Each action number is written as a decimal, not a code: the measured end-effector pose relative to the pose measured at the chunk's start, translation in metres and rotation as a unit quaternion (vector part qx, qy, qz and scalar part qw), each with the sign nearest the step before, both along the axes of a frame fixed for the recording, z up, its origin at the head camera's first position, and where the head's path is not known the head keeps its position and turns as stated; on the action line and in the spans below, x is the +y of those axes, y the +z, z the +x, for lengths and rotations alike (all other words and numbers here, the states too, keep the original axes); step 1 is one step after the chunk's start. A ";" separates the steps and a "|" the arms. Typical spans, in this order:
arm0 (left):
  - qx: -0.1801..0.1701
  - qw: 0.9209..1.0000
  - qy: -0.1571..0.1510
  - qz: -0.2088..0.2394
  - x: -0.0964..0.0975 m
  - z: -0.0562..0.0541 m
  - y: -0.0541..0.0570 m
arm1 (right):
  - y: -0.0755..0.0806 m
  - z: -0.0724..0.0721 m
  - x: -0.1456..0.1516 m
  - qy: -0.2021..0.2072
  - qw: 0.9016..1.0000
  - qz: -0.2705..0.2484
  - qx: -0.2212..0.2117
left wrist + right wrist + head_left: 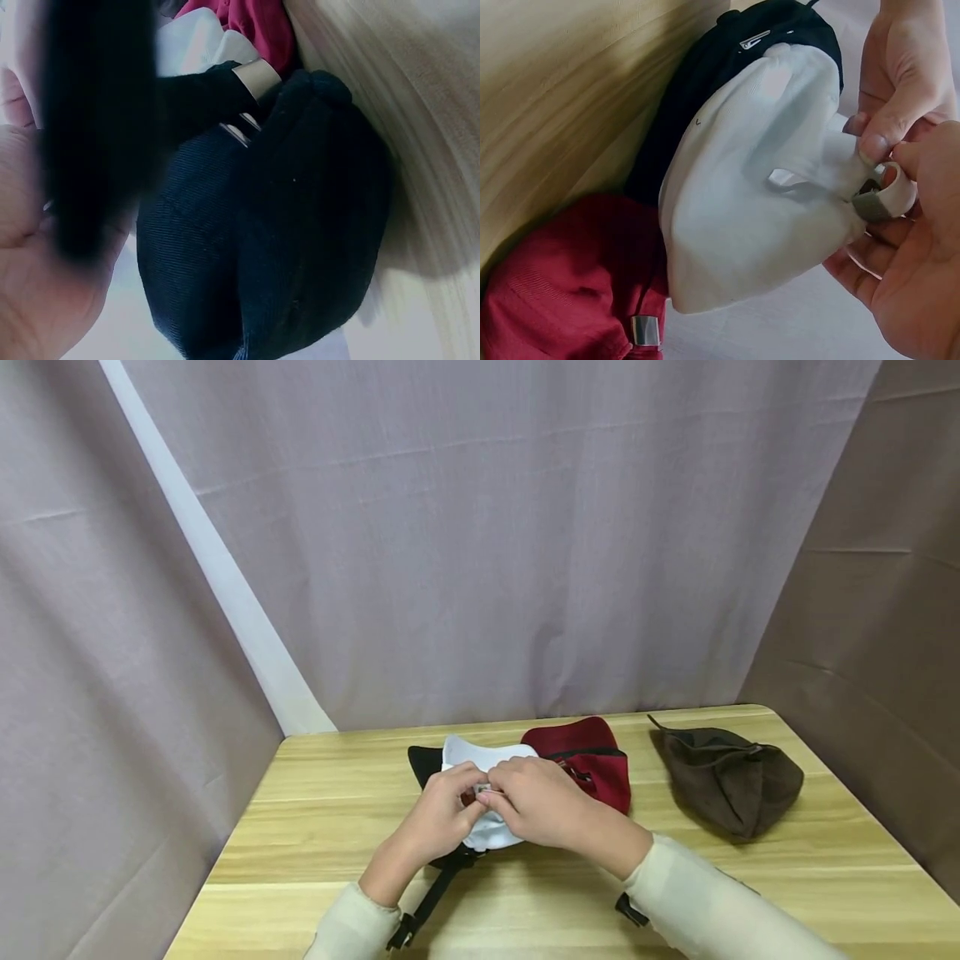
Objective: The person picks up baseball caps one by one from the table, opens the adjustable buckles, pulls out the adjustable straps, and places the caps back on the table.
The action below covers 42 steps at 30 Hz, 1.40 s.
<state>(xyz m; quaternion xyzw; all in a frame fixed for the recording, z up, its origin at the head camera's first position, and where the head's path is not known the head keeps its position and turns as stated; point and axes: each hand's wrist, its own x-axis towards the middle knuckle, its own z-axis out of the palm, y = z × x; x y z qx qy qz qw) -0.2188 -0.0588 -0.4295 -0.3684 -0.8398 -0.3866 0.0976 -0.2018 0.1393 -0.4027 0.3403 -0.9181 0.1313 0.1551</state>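
Both hands meet at the back of a white cap (pixel 480 752), whose strap (pixel 900 191) loops through a metal buckle (pixel 869 205). My left hand (pixel 442 814) pinches the white cap at the strap, thumb and fingers close together. From the other side, my right hand (pixel 543 802) grips the same strap by its end. Partly behind the white cap lies a black cap (pixel 424 762), which fills much of the left wrist view. A red cap (pixel 611 777) lies just right of the white one, partly behind my right hand.
A brown cap (pixel 731 781) lies apart at the right of the wooden table (pixel 322 827). Grey curtains (pixel 487 568) hang behind the table and at its sides. A black strap (pixel 431 897) hangs beside the left wrist.
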 end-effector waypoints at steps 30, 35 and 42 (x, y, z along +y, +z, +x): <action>-0.026 0.999 -0.020 0.019 -0.009 -0.007 -0.004 | 0.003 -0.015 0.006 0.056 0.983 -0.065 -0.163; -0.018 1.000 -0.006 0.008 -0.009 -0.007 -0.004 | 0.000 -0.011 0.000 0.011 0.996 -0.036 -0.086; -0.019 1.000 0.003 0.006 -0.006 -0.008 -0.002 | -0.001 -0.009 -0.007 -0.010 0.999 -0.019 -0.031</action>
